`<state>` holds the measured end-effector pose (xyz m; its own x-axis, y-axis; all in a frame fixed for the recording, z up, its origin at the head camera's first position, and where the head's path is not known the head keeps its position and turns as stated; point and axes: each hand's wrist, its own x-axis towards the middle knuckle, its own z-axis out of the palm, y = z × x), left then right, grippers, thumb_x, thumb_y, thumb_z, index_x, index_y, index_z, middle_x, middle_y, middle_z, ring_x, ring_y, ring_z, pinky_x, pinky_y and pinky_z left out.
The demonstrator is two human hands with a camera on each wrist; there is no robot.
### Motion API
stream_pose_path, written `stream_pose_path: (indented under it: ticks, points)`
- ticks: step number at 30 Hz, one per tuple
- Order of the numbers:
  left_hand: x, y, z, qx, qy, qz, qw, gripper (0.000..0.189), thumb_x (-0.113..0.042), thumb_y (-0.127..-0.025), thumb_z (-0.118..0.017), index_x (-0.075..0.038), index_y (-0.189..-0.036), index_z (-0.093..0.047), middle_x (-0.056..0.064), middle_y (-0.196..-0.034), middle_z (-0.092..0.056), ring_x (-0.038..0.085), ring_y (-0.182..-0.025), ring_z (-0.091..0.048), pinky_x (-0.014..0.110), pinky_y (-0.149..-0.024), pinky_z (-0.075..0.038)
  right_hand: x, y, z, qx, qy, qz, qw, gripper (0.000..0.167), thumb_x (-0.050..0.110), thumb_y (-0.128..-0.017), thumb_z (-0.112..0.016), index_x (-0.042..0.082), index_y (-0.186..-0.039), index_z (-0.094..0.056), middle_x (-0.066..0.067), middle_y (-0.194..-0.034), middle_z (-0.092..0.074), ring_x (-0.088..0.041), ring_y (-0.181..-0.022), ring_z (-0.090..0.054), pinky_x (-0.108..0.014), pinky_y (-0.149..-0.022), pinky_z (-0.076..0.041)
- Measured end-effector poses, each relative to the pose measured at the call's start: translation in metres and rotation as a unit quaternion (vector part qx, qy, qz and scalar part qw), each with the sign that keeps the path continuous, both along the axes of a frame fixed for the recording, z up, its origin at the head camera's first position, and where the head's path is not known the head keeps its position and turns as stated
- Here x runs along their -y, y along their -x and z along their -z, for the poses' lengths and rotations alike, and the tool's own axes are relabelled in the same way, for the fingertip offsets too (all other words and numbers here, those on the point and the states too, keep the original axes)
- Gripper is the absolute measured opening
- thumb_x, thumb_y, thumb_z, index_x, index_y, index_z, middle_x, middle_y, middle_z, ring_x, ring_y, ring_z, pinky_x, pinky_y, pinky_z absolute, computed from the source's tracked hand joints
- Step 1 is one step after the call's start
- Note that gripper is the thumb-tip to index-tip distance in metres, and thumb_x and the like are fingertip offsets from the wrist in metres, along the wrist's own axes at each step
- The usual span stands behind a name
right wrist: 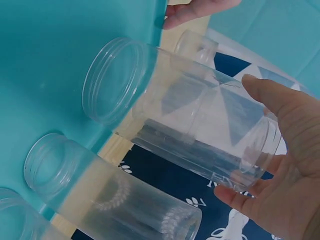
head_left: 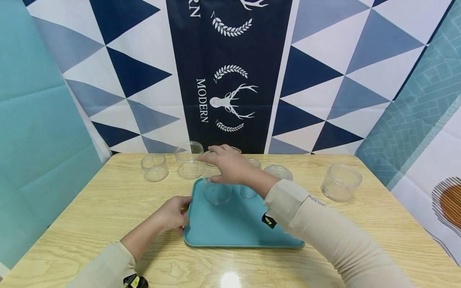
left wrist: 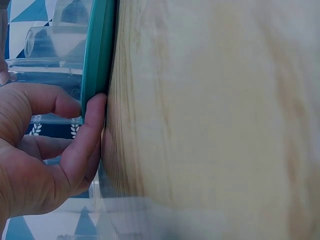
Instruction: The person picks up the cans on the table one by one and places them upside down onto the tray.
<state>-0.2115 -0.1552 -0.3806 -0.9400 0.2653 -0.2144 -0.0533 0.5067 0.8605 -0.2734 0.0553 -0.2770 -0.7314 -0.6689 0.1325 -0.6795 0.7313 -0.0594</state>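
Wooden table (head_left: 90,204): one hand steadies, one holds

Patterned cloth (head_left: 309,100) hangs at twelve o'clock. On my feed the left hand (head_left: 172,214) pinches the rim of the tray (head_left: 237,230) at nine o'clock; I'd want light, even pressure there, so nothing tips or slides. At eleven o'clock on the tray is the tall jar (head_left: 217,191), near upright, its base apparently down. Thumb and fingers of the right hand (head_left: 230,164) curl round its top end; how firmly they press, I cannot tell. Smooth clear walls probably slip easily, so I'd spread the grip evenly. A narrower jar (head_left: 248,191) sits near it, at three o'clock; slow, straight handling should avoid a knock.
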Motion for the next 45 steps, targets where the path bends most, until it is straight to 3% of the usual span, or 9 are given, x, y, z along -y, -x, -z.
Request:
stream_pose_path:
  ticks: [11, 16, 20, 25, 32, 37, 45]
  points:
    - [-0.003, -0.002, -0.003, -0.012, 0.02, -0.02, 0.9995, 0.073, 0.021, -0.073, -0.059, 0.009, -0.143, -0.04, 0.017, -0.112, -0.054, 0.017, -0.057, -0.048, 0.036, -0.05, -0.056, 0.0, -0.003, -0.003, 0.005, 0.003, 0.002, 1.0, 0.073, 0.039, -0.087, -0.073, 0.029, -0.15, -0.039, -0.011, -0.159, -0.022, -0.035, -0.144, -0.024, -0.055, -0.111, -0.029]
    - [-0.001, -0.003, -0.005, -0.031, 0.041, -0.037, 0.998, 0.067, 0.018, -0.072, -0.061, 0.008, -0.137, -0.048, 0.015, -0.106, -0.057, 0.016, -0.061, -0.052, 0.031, -0.053, -0.055, -0.002, -0.008, -0.005, -0.024, 0.012, 0.001, 0.9997, 0.069, 0.04, -0.086, -0.073, 0.023, -0.147, -0.045, -0.009, -0.157, -0.028, -0.031, -0.142, -0.029, -0.054, -0.11, -0.031]
    - [0.002, -0.003, -0.006, -0.044, 0.029, -0.057, 0.997, 0.059, 0.016, -0.075, -0.065, 0.004, -0.132, -0.055, 0.013, -0.101, -0.055, 0.016, -0.065, -0.052, 0.03, -0.055, -0.052, -0.006, -0.014, -0.004, -0.055, 0.029, -0.016, 0.998, 0.062, 0.037, -0.086, -0.074, 0.019, -0.141, -0.051, -0.009, -0.152, -0.038, -0.028, -0.137, -0.036, -0.051, -0.108, -0.036]
    - [0.006, -0.003, -0.01, -0.094, 0.046, -0.06, 0.9926, 0.04, 0.006, -0.08, -0.068, 0.001, -0.12, -0.063, 0.009, -0.09, -0.059, 0.017, -0.07, -0.056, 0.031, -0.057, -0.051, -0.013, -0.024, -0.002, -0.089, 0.05, -0.047, 0.9937, 0.055, 0.032, -0.085, -0.076, 0.015, -0.133, -0.056, -0.01, -0.147, -0.043, -0.027, -0.134, -0.04, -0.046, -0.108, -0.038]
    - [0.01, -0.002, -0.021, -0.174, 0.087, -0.049, 0.9797, 0.027, -0.002, -0.083, -0.07, -0.002, -0.11, -0.067, 0.012, -0.105, -0.063, 0.021, -0.087, -0.062, 0.031, -0.063, -0.053, -0.024, -0.039, 0.001, -0.146, 0.08, -0.105, 0.9805, 0.048, 0.023, -0.083, -0.078, 0.012, -0.125, -0.058, -0.013, -0.141, -0.048, -0.029, -0.129, -0.045, -0.042, -0.104, -0.043]
    - [0.015, -0.001, -0.026, -0.251, 0.114, -0.048, 0.9602, 0.023, -0.002, -0.083, -0.071, -0.002, -0.106, -0.069, 0.013, -0.108, -0.065, 0.027, -0.094, -0.064, 0.037, -0.074, -0.056, -0.03, -0.048, 0.006, -0.163, 0.092, -0.132, 0.9735, 0.047, 0.021, -0.081, -0.079, 0.011, -0.122, -0.06, -0.013, -0.138, -0.05, -0.028, -0.129, -0.045, -0.043, -0.104, -0.043]
    - [0.021, 0.004, -0.027, -0.34, 0.103, -0.064, 0.9327, 0.021, 0.001, -0.082, -0.072, 0.001, -0.103, -0.069, 0.013, -0.102, -0.063, 0.03, -0.093, -0.064, 0.042, -0.08, -0.057, -0.032, -0.063, 0.009, -0.165, 0.114, -0.155, 0.9674, 0.049, 0.021, -0.08, -0.08, 0.009, -0.122, -0.059, -0.014, -0.135, -0.051, -0.027, -0.124, -0.049, -0.042, -0.102, -0.044]
